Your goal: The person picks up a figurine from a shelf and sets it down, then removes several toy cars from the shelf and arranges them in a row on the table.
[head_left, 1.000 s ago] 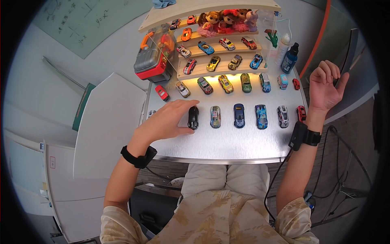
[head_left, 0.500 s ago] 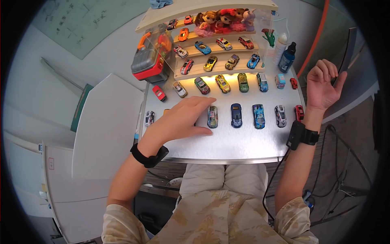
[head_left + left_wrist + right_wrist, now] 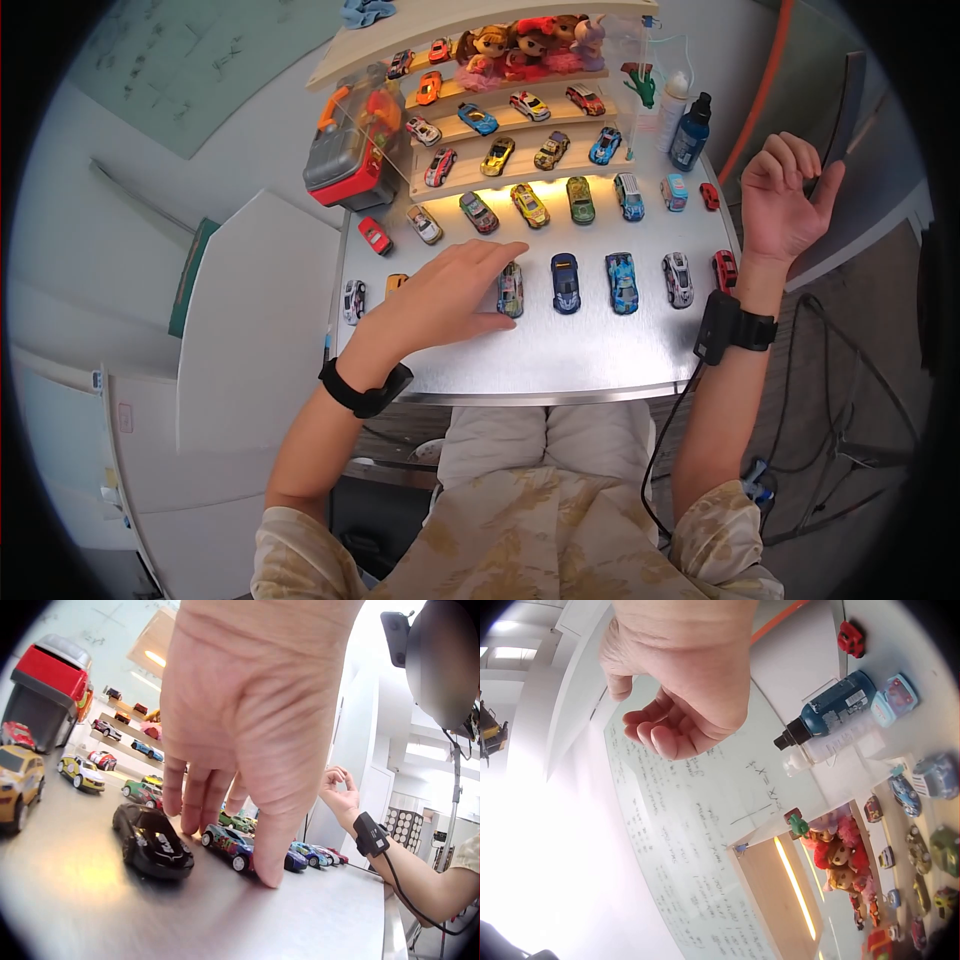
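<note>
My left hand is low over the metal table, fingers extended and thumb apart, straddling a multicoloured toy car. In the left wrist view the thumb of this hand stands at the near side of that car, the other fingers beyond it; whether they touch it I cannot tell. A black car sits beside the hand, hidden under it in the head view. A dark blue car stands to the right. My right hand is raised beyond the table's right side, holding nothing, fingers loosely bent.
More cars, such as a blue one and a white one, form the front row. Behind are another row, a wooden tiered shelf with cars and dolls, a grey-red toolbox and a blue bottle.
My left hand has moved right, from around the black car to around the multicoloured one. The head view has shifted slightly. My right hand keeps its raised pose.
</note>
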A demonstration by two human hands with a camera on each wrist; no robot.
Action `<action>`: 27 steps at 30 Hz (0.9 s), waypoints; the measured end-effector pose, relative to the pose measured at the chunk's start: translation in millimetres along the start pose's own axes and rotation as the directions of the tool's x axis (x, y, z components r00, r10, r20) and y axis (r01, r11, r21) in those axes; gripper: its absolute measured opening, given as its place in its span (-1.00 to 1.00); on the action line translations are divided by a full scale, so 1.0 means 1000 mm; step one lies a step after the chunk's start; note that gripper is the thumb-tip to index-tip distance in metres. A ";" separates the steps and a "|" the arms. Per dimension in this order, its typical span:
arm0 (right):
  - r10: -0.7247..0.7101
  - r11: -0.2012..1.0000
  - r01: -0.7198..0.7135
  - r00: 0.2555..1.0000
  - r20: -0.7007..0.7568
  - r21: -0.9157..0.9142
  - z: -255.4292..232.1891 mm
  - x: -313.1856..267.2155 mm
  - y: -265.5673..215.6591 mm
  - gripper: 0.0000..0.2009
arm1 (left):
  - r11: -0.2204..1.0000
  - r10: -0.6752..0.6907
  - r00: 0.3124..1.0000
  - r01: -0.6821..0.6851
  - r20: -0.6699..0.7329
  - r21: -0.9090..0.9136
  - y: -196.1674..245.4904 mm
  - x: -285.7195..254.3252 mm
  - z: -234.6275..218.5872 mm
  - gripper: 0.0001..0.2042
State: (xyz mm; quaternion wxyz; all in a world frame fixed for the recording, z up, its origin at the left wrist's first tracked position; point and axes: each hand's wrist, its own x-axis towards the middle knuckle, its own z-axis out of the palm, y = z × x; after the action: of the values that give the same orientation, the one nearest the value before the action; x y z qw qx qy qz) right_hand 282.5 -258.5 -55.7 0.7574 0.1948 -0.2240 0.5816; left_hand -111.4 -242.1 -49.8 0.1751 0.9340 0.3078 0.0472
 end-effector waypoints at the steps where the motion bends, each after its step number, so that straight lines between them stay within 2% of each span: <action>1: -0.002 1.000 0.002 1.000 -0.001 -0.005 -0.001 0.000 0.000 -0.66 | 1.000 0.002 1.000 -0.002 0.002 -0.004 0.000 0.000 0.000 -0.21; 4: -0.001 1.000 0.001 1.000 0.005 -0.010 -0.001 -0.001 0.000 -0.66 | 1.000 0.003 1.000 -0.003 0.005 -0.014 0.003 0.003 -0.002 -0.20; 10: 0.007 1.000 -0.007 1.000 0.014 0.000 -0.003 0.000 -0.001 -0.65 | 0.990 0.124 0.987 -0.130 -0.100 -0.046 0.018 0.025 0.008 -0.20; 13: 0.011 1.000 -0.011 1.000 0.022 0.008 -0.005 0.000 -0.002 -0.65 | 0.988 0.143 0.986 -0.148 -0.086 -0.053 0.025 0.036 0.014 -0.23; 16: 0.016 1.000 -0.017 1.000 0.025 0.015 -0.004 0.000 -0.001 -0.65 | 0.991 0.124 0.992 -0.125 -0.025 -0.044 0.032 0.041 0.014 -0.25; 27: 0.005 1.000 -0.005 1.000 0.029 0.004 -0.005 0.000 -0.003 -0.63 | 0.994 0.107 0.994 -0.107 -0.037 -0.025 0.036 0.044 0.017 -0.25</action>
State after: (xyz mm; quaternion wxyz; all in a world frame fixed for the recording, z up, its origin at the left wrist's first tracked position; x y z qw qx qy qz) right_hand 285.8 -256.2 -60.0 0.7523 0.2042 -0.2345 0.5808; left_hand -53.0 -248.0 -53.7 0.1793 0.9457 0.2597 0.0773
